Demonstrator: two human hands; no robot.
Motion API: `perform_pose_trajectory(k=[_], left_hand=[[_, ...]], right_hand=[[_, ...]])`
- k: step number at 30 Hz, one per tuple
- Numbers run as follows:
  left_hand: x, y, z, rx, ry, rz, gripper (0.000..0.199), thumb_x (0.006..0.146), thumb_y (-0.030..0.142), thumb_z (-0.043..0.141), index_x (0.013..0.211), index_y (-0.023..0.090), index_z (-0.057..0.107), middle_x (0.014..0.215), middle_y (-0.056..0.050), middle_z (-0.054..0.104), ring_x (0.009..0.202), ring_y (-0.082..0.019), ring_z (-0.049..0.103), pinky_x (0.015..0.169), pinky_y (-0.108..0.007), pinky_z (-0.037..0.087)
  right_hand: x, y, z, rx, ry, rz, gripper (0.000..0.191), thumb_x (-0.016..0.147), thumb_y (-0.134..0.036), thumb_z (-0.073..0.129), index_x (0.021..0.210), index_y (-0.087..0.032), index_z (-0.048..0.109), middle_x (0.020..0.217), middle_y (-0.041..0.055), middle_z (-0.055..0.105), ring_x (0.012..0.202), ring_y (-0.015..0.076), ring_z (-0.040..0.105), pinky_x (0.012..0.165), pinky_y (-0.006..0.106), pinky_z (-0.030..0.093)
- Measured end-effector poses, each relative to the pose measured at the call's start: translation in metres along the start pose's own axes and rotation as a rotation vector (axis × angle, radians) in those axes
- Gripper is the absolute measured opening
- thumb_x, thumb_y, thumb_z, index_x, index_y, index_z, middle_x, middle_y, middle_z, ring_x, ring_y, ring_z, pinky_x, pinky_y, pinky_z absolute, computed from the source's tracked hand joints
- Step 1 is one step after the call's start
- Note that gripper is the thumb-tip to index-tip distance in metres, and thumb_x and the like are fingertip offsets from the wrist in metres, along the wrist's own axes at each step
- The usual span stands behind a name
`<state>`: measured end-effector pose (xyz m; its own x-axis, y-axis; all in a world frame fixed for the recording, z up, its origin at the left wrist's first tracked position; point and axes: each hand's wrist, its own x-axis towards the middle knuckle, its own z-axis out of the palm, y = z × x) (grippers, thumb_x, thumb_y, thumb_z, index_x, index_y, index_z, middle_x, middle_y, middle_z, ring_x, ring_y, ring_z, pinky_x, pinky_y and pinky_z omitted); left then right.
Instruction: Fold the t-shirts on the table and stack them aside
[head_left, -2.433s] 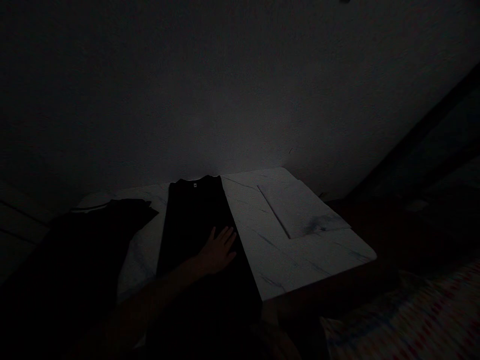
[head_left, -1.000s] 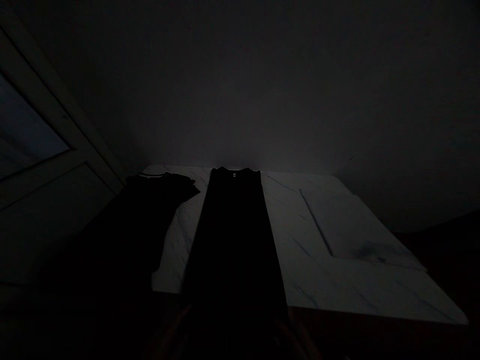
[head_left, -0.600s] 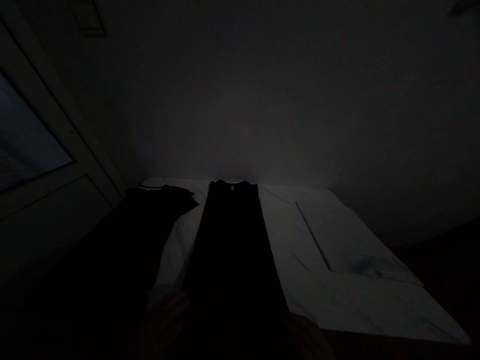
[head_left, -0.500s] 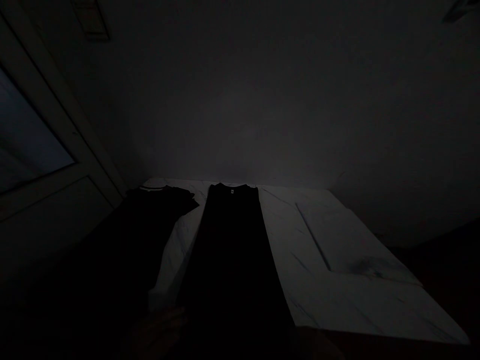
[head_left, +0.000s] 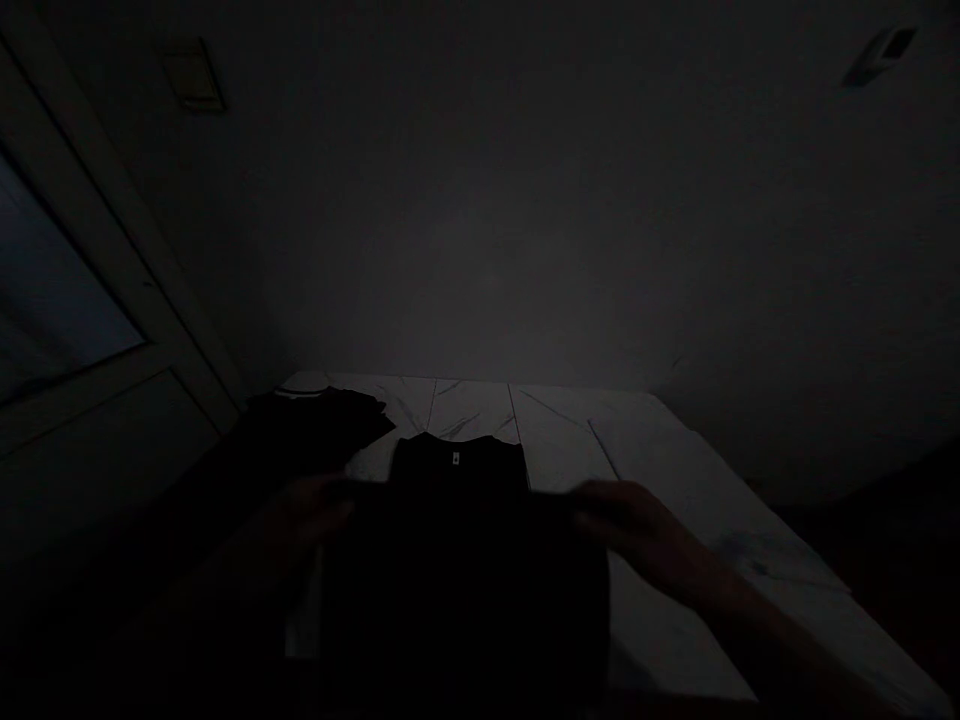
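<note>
Though the dimness hides whether our left hand (head_left: 304, 510) and right hand (head_left: 637, 530) pinch or only touch, they stand well apart, one at each side edge of a black T-shirt (head_left: 465, 590) — over the middle of a white marble table (head_left: 472, 410). Another dark shirt (head_left: 319, 420) lies beyond, toward the table's left corner.
</note>
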<state>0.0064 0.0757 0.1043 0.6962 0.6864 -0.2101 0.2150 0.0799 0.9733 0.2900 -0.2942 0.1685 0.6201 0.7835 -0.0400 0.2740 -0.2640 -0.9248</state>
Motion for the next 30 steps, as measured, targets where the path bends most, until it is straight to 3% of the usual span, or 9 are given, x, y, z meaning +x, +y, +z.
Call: perform_pose_trajectory(k=[2, 4, 6, 8, 12, 18, 24, 30], left_hand=[[0.053, 0.013, 0.023, -0.093, -0.164, 0.006, 0.041, 0.073, 0.033, 0.084, 0.11, 0.018, 0.074, 0.106, -0.008, 0.077, 0.104, -0.031, 0.07, 0.089, -0.038, 0.055], [0.102, 0.012, 0.046, -0.186, -0.28, -0.073, 0.038, 0.069, 0.029, 0.086, 0.103, 0.015, 0.074, 0.103, -0.01, 0.077, 0.097, -0.027, 0.072, 0.088, -0.035, 0.054], [0.14, 0.0, 0.063, -0.219, -0.313, -0.152, 0.035, 0.064, 0.025, 0.089, 0.093, 0.013, 0.073, 0.095, -0.01, 0.078, 0.088, -0.024, 0.073, 0.085, -0.034, 0.054], [0.164, -0.015, 0.07, -0.217, -0.312, -0.197, 0.035, 0.06, 0.022, 0.09, 0.089, 0.013, 0.072, 0.09, -0.009, 0.077, 0.085, -0.024, 0.073, 0.083, -0.034, 0.055], [0.182, -0.03, 0.068, -0.206, -0.344, -0.238, 0.043, 0.057, 0.022, 0.092, 0.095, 0.012, 0.073, 0.093, -0.01, 0.078, 0.087, -0.026, 0.074, 0.083, -0.035, 0.055], [0.19, -0.02, 0.071, -0.235, -0.418, -0.245, 0.041, 0.055, 0.019, 0.087, 0.093, 0.01, 0.075, 0.095, -0.01, 0.078, 0.086, -0.024, 0.073, 0.084, -0.033, 0.055], [0.194, -0.02, 0.069, -0.318, -0.449, -0.245, 0.027, 0.064, 0.015, 0.079, 0.09, 0.015, 0.073, 0.087, -0.005, 0.077, 0.079, -0.021, 0.073, 0.078, -0.031, 0.054], [0.203, -0.025, 0.07, -0.276, -0.388, -0.249, 0.033, 0.061, 0.012, 0.081, 0.092, 0.014, 0.072, 0.088, -0.006, 0.076, 0.078, -0.021, 0.072, 0.077, -0.031, 0.054]], right_hand=[[0.074, 0.0, 0.01, 0.069, -0.054, -0.037, 0.037, 0.069, -0.054, 0.077, 0.077, -0.018, 0.074, 0.075, 0.0041, 0.072, 0.075, 0.0217, 0.062, 0.073, 0.037, 0.052], [0.133, 0.024, 0.025, 0.175, -0.116, 0.048, 0.041, 0.065, -0.053, 0.078, 0.081, -0.015, 0.073, 0.074, 0.004, 0.072, 0.068, 0.0184, 0.061, 0.068, 0.034, 0.05], [0.172, 0.058, 0.039, 0.251, -0.145, 0.156, 0.042, 0.06, -0.05, 0.08, 0.082, -0.014, 0.074, 0.074, 0.0047, 0.073, 0.065, 0.0177, 0.062, 0.07, 0.034, 0.051], [0.192, 0.088, 0.049, 0.264, -0.137, 0.193, 0.04, 0.057, -0.047, 0.081, 0.08, -0.014, 0.074, 0.075, 0.0056, 0.075, 0.066, 0.0188, 0.064, 0.073, 0.036, 0.052], [0.202, 0.115, 0.05, 0.27, -0.161, 0.182, 0.041, 0.059, -0.045, 0.081, 0.085, -0.014, 0.077, 0.085, 0.0078, 0.078, 0.077, 0.0232, 0.07, 0.081, 0.039, 0.053], [0.214, 0.119, 0.047, 0.323, -0.131, 0.175, 0.034, 0.06, -0.034, 0.077, 0.089, -0.015, 0.076, 0.09, 0.0087, 0.079, 0.083, 0.0247, 0.072, 0.085, 0.039, 0.055], [0.216, 0.119, 0.047, 0.427, -0.257, 0.188, 0.04, 0.061, -0.03, 0.076, 0.098, -0.016, 0.078, 0.105, 0.0107, 0.079, 0.091, 0.0257, 0.074, 0.089, 0.039, 0.056], [0.225, 0.125, 0.051, 0.151, -0.085, 0.18, 0.023, 0.067, -0.027, 0.071, 0.086, -0.018, 0.079, 0.085, 0.0057, 0.079, 0.079, 0.0226, 0.072, 0.077, 0.034, 0.056]])
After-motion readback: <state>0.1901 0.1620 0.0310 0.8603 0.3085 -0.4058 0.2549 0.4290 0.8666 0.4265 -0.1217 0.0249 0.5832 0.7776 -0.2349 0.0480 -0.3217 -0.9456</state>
